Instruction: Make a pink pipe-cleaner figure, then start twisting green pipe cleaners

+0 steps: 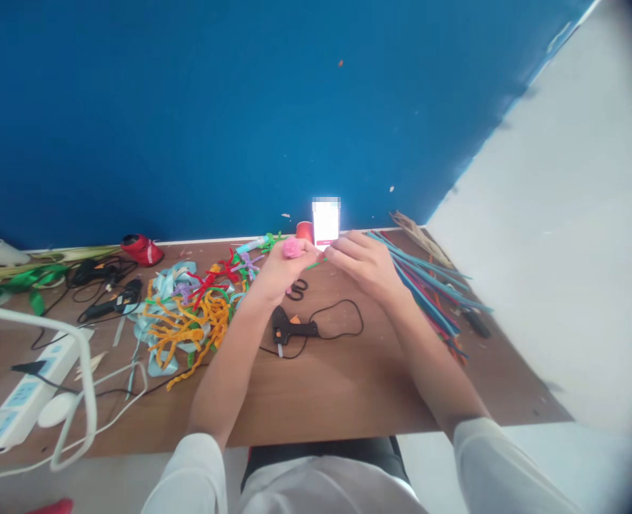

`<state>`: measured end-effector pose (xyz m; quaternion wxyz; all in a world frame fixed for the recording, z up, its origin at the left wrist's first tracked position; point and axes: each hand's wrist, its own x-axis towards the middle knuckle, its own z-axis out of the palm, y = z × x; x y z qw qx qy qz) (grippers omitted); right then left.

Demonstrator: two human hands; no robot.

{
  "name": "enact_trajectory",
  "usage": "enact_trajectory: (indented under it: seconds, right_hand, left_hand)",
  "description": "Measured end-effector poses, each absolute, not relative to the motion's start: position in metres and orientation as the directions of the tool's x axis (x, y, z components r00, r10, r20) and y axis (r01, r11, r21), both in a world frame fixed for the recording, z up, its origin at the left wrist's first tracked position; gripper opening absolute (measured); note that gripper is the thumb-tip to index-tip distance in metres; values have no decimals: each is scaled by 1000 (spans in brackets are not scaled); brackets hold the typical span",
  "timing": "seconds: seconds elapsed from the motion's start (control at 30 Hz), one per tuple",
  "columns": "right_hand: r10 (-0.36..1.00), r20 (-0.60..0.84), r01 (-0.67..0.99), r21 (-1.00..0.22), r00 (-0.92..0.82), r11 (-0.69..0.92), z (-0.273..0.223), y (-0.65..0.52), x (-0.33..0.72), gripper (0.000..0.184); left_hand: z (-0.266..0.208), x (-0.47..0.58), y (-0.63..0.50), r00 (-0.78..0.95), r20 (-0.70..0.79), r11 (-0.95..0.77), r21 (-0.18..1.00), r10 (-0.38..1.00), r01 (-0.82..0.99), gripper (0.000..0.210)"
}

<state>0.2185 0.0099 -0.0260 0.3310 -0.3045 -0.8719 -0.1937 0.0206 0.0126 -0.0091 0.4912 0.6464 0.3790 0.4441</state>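
My left hand (283, 271) is closed around a small pink fuzzy bundle (292, 248), which shows above its thumb side. A thin green stem (316, 264) runs out between my two hands. Fingers bent and pressed together, my right hand (366, 264) meets the left fingertips; what it pinches, if anything, is hidden. Just behind both hands stands a lit phone (325, 221), beside a red spool (304, 230). Below them on the table lie dark-handled scissors (298, 288) and a black glue gun (293, 328) with its cord looped.
Twisted orange pipe cleaners (192, 328) and pale blue ribbon (163, 364) are heaped to the left. Blue and red pipe cleaners (428, 285) lie right. A white power strip (34, 385) and white tube frame (86, 378) occupy the left front. The blue wall (213, 128) borders the table.
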Motion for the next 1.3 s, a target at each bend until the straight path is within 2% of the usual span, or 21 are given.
enact_trajectory:
  seconds: [0.07,0.1,0.13,0.2,0.27,0.33,0.4,0.5,0.67,0.83,0.97,1.07,1.13,1.17,1.23,1.3]
  right_hand:
    - [331,763,674,180,-556,717,-28,9,217,20]
    - [312,801,677,152,-511,720,-28,8,215,20]
    - [317,835,673,83,-449,735,-28,8,213,19]
    - [435,850,620,-176,-296,765,-25,8,208,12]
    - [646,746,482,-511,-164,712,-21,8,205,19]
    - [818,560,296,-765,-134,572,-16,7,205,34]
    - [895,392,114,-900,-212,421,-13,8,207,40]
    - [898,281,-70,-959,-338,273,-13,8,209,32]
    - [920,203,-165,-974,-334,155,-18,10,211,18]
    - [892,109,-172,-984,-438,35,-19,12,210,22]
    - [895,182,-144,-980,-408,134,-19,11,207,23]
    - [884,327,-30,-941,-333,337,-19,10,206,20]
    - [830,472,148,-836,-299,528,-19,8,206,16]
    - [778,554,263,-736,-296,624,-19,8,207,14]
    - [633,696,491,-443,-339,750,-21,7,206,14]
    - [500,761,652,-135,-414,746,-25,8,206,19]
  left_hand:
    - [-7,19,12,379,120,-111,993,917,-45,24]
    - [-6,19,12,375,122,-107,992,919,-62,26]
    - [-6,19,11,343,157,-147,988,926,-55,27]
    - [-5,18,11,249,278,-295,955,928,33,25]
    - [-5,18,10,200,397,-428,891,896,153,23]
    - [-4,17,9,215,465,-509,824,859,249,23]
    - [-2,16,7,242,513,-567,756,823,328,23]
    - [1,15,5,280,573,-636,661,771,398,23]
    - [1,11,6,325,584,-667,621,744,412,22]
    - [1,9,8,371,563,-672,655,739,346,19]
    - [2,9,8,380,541,-657,677,750,332,19]
    - [1,9,8,367,514,-626,702,776,339,19]
    - [-1,10,9,354,477,-586,736,804,339,19]
    - [-2,11,10,339,459,-561,759,821,331,19]
    - [-5,14,11,287,429,-505,813,857,292,20]
    - [-7,19,11,230,393,-441,869,890,223,23]
